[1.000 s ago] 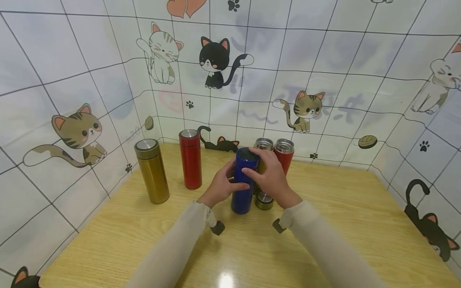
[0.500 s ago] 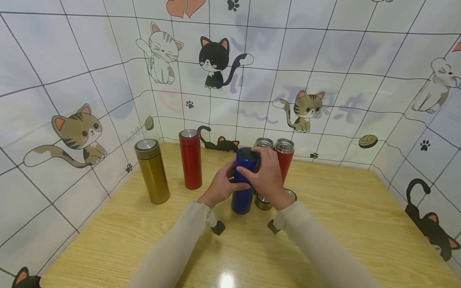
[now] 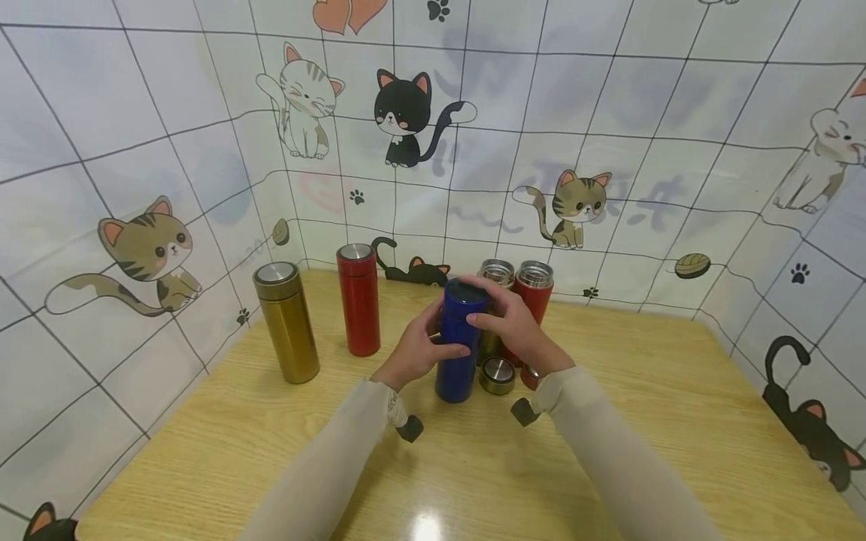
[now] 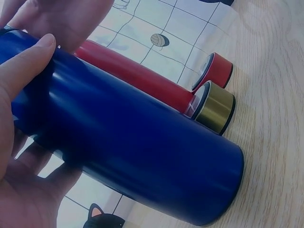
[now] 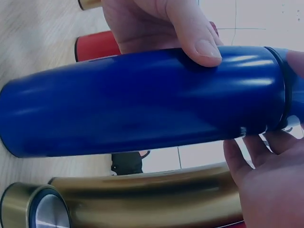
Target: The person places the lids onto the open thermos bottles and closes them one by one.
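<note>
A blue thermos bottle [image 3: 456, 372] stands near the middle of the table, leaning slightly. My left hand [image 3: 414, 352] grips its body from the left, thumb across the front, as the left wrist view also shows. From the right, my right hand [image 3: 519, 327] holds the top by the blue lid [image 5: 297, 90], fingers and thumb curled round it. A dark seam between lid and body shows in the right wrist view. Just behind are a lidless gold bottle [image 3: 497, 272] and a lidless red bottle [image 3: 536, 293], partly hidden by the right hand.
A gold lid [image 3: 498, 376] and a red lid [image 3: 530, 376] lie beside the blue bottle, right of it. At the left stand a capped gold bottle [image 3: 289, 330] and a capped red bottle [image 3: 361, 308]. Cat-patterned walls bound the wooden table [image 3: 643, 421] at its back and sides.
My right hand has twisted at the lid: its wrist swung left, then back out to the right. The red lid beneath it is partly visible now. My left hand and the bottle stay in place.
</note>
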Motion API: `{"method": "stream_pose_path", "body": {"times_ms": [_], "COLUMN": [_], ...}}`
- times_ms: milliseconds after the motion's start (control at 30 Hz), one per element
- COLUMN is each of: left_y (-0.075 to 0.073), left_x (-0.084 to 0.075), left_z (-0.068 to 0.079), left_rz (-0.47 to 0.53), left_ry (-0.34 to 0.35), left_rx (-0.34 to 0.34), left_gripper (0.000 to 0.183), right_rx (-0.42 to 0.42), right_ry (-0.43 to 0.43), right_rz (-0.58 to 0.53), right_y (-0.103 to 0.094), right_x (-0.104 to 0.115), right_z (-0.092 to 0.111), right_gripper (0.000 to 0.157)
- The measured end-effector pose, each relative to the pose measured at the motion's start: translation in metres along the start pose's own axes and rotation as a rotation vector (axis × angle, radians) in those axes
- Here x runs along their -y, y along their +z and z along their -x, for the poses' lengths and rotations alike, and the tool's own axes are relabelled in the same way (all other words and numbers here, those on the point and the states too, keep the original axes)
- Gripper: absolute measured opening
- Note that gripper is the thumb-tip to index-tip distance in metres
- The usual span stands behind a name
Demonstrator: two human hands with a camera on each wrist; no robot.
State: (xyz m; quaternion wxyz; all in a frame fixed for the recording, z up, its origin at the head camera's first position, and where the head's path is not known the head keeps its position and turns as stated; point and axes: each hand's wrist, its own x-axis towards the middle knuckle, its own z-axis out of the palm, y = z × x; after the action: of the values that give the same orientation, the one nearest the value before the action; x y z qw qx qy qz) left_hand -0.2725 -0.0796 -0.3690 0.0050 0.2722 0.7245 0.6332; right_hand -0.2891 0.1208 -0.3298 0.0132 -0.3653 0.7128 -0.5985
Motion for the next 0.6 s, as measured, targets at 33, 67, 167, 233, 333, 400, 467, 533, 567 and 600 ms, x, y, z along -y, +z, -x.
{"method": "stream_pose_path", "body": {"times_ms": [33,67,167,233,333,400,467,533,567,600], "left_y": [0.0,0.0,0.0,0.0,0.0,0.0,0.0,0.0,0.0,0.0], "left_x": [0.0,-0.001,-0.002,-0.003,-0.004,-0.004,-0.004,-0.003,-0.003,-0.002], "left_z": [0.0,0.0,0.0,0.001,0.002,0.002,0.002,0.002,0.002,0.002], "left_rz": [-0.003,-0.005,-0.014,-0.024,-0.036,-0.04,-0.037,-0.039,-0.038,-0.036], "left_ry": [-0.003,-0.006,-0.015,-0.026,-0.037,-0.038,-0.031,-0.028,-0.027,-0.025], "left_rx": [-0.001,-0.001,-0.003,-0.008,-0.015,-0.015,-0.012,-0.009,-0.008,-0.007], "left_gripper": [0.091,0.091,0.092,0.092,0.091,0.091,0.092,0.092,0.092,0.092], "right_rx": [-0.005,-0.014,-0.047,-0.071,-0.119,-0.157,-0.21,-0.261,-0.288,-0.313], "right_ry": [0.002,0.002,-0.001,-0.013,-0.035,-0.054,-0.067,-0.091,-0.106,-0.12], "right_rz": [0.022,0.047,0.133,0.184,0.267,0.324,0.393,0.463,0.499,0.531], "right_y": [0.0,-0.001,-0.001,0.0,0.003,0.005,0.009,0.013,0.016,0.018], "right_x": [0.0,0.001,0.001,0.0,-0.001,-0.002,-0.002,-0.002,-0.003,-0.002], "right_z": [0.0,0.0,0.0,0.0,0.001,0.002,0.003,0.003,0.003,0.003], "right_gripper": [0.056,0.055,0.056,0.056,0.056,0.056,0.056,0.057,0.058,0.058]}}
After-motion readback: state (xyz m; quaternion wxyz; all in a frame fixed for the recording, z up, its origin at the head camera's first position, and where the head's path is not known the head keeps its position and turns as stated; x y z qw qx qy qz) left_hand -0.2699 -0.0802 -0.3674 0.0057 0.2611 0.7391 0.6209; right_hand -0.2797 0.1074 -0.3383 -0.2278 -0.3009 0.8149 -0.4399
